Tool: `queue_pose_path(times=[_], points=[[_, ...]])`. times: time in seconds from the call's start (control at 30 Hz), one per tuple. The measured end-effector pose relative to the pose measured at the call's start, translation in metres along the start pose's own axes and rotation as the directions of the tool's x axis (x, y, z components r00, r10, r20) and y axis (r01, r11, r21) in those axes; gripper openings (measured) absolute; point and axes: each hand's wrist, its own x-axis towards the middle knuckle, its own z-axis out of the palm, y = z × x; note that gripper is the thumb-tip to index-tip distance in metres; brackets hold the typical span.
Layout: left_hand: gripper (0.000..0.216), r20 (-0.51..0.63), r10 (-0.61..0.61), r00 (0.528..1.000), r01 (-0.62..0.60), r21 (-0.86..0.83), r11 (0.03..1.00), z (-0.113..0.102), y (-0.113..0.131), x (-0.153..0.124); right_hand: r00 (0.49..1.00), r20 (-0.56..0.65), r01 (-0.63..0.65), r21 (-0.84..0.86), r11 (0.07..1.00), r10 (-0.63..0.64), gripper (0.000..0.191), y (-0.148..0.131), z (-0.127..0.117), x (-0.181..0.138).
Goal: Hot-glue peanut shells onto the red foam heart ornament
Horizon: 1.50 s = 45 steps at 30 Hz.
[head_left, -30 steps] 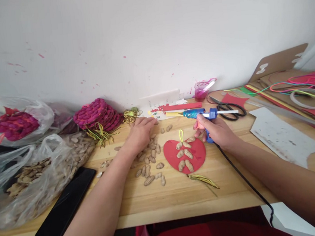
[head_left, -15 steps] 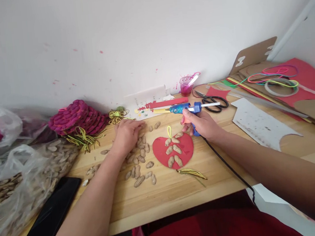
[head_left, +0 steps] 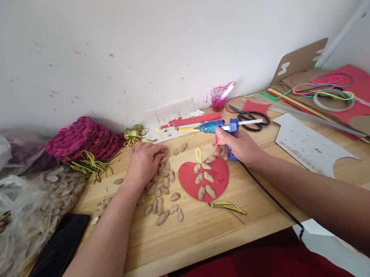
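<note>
My right hand (head_left: 243, 145) is wrapped round a blue hot glue gun (head_left: 212, 127), a white glue stick (head_left: 249, 122) jutting from its back and its nozzle facing left. Below it lies a red paper heart (head_left: 186, 180) bearing several peanuts (head_left: 209, 177) in pairs and a yellow-green cord loop (head_left: 199, 155) at its top. One more peanut (head_left: 210, 158) rests by the heart's upper right edge, close to my right fingers. My left hand (head_left: 144, 162) is closed, fingertips bent down among the loose peanuts (head_left: 166, 182); what they pinch is hidden.
Purple woven pieces (head_left: 84, 140) are stacked at left, behind a plastic bag of peanuts (head_left: 55, 192) and a black phone (head_left: 52, 262). Scissors (head_left: 254, 118), a cup of pink liquid (head_left: 218, 99) and white card (head_left: 307, 143) sit at the back and right. A black cord (head_left: 270, 195) trails off the table's front edge.
My left fingers, stretched out over the peanuts before, have curled in and drawn together. The glue gun stays in my right hand, nearly still. The view has shifted slightly.
</note>
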Motion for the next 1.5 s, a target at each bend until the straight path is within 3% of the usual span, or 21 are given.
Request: queue_pose_path(times=[0.43, 0.87, 1.07, 1.27, 1.5], points=[[0.020, -0.055, -0.026, 0.998, 0.027, 0.018, 0.999, 0.002, -0.002, 0.000, 1.000, 0.001, -0.011, 0.012, 1.000, 0.011, 0.061, -0.002, 0.002, -0.002], [0.025, -0.158, -0.019, 0.987, 0.019, -0.003, 1.000, -0.014, 0.012, -0.007, 0.999, -0.041, 0.023, -0.018, 1.000, -0.023, 0.056, -0.005, 0.003, -0.005], [0.022, -0.138, -0.075, 0.988, 0.074, -0.009, 0.997, -0.019, 0.008, -0.008, 0.997, -0.018, 0.078, -0.138, 0.987, -0.081, 0.045, -0.007, 0.000, -0.007], [0.020, -0.107, -0.103, 0.989, 0.108, 0.044, 0.993, -0.020, 0.005, -0.009, 0.972, 0.069, 0.231, -0.457, 0.859, -0.225, 0.016, -0.007, -0.007, -0.013], [0.021, -0.126, -0.136, 0.983, 0.146, 0.073, 0.987, -0.019, -0.007, -0.010, 0.933, 0.270, 0.359, -0.657, 0.663, -0.238, 0.006, -0.011, -0.001, -0.016]])
